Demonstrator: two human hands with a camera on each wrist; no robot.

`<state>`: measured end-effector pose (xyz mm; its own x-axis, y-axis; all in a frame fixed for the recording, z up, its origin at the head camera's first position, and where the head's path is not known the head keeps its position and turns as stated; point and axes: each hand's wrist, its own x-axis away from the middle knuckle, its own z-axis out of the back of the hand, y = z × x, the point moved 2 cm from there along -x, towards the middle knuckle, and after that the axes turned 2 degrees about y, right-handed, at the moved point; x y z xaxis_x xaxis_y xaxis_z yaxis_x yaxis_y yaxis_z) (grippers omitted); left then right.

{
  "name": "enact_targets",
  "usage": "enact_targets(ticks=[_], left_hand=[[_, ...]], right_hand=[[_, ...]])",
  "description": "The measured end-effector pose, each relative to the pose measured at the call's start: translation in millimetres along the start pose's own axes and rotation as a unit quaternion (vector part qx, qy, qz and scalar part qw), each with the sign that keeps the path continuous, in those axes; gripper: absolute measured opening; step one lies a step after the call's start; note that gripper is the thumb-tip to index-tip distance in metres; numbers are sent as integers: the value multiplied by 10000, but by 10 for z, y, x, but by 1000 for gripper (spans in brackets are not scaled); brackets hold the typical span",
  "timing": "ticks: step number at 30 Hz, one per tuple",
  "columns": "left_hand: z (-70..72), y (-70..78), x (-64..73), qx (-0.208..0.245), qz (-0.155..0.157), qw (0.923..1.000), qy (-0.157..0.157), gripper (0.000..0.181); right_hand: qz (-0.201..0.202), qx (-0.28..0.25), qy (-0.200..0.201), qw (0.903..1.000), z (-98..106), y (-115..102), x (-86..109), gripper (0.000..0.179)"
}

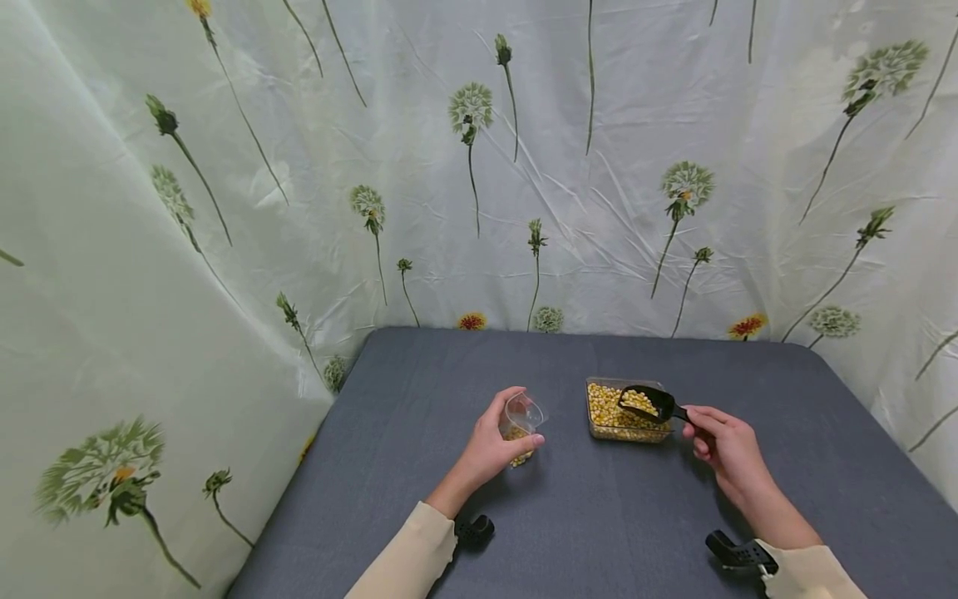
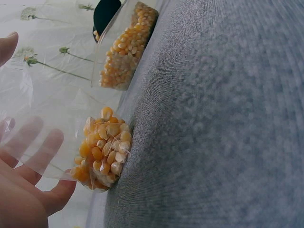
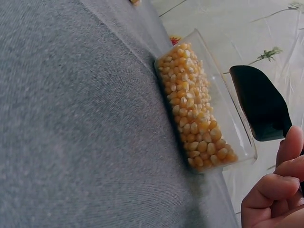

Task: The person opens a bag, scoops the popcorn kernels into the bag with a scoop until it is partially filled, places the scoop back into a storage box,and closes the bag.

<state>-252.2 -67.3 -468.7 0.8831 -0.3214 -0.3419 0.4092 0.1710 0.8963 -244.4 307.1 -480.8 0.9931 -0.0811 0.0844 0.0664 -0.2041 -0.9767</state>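
My left hand (image 1: 496, 445) grips a clear plastic bag (image 1: 525, 412), thumb on the near side and fingers round the far side. Corn kernels (image 2: 107, 149) fill the bag's bottom, which stands on the cloth; its mouth gapes at the top. To the right, a clear rectangular container (image 1: 629, 433) holds many more kernels (image 3: 190, 109). Over it is a black scoop (image 1: 663, 404), loaded with kernels and raised above the rim. The scoop's handle is in the curled fingers of my right hand (image 1: 728, 445), just right of the container.
A dark grey cloth (image 1: 449, 358) covers the table. White fabric (image 1: 419, 150) printed with dandelions hangs behind and along the sides. Black straps (image 1: 475, 529) sit at both wrists, below the light sleeves (image 1: 412, 549).
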Motion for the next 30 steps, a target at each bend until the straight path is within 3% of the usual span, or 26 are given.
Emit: enact_targets(ticks=[14,30], left_hand=[[6,15,3,-25,-1,10000,-20,71],[-23,-52,-8,21,147,9999,68,72]], right_hand=[[81,-171,-135,9997,-116,-122,-15,17],[299,-405,-226,9985,-464,-236,-11,16]])
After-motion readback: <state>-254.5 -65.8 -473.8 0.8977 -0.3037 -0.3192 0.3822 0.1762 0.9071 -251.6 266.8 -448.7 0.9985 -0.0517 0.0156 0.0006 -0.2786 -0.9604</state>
